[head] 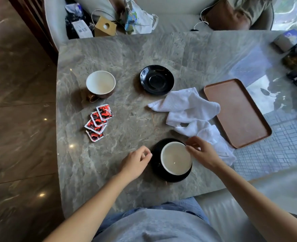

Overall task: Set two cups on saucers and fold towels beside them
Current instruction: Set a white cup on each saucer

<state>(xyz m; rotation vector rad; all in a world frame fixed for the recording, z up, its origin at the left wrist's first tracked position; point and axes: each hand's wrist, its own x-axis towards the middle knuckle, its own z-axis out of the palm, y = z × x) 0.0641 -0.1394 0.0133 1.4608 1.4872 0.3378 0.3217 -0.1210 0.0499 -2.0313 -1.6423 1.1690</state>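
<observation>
Marble worktop [126, 58]: right hand [202, 154] pinches near cup [176, 158] rim, centring it on its saucer [155, 165]; left hand [135, 163], loosely curled, empty, steadies.

Bare grey marble tabletop [130, 123] lies open ahead of the left hand [135, 163]; crumpled white towels [193, 112] and a brown rectangular tray [237, 112] crowd beyond the right hand [202, 152].

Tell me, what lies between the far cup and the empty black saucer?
Nothing: the head view shows only bare marble table between the far cup and the empty saucer.
</observation>
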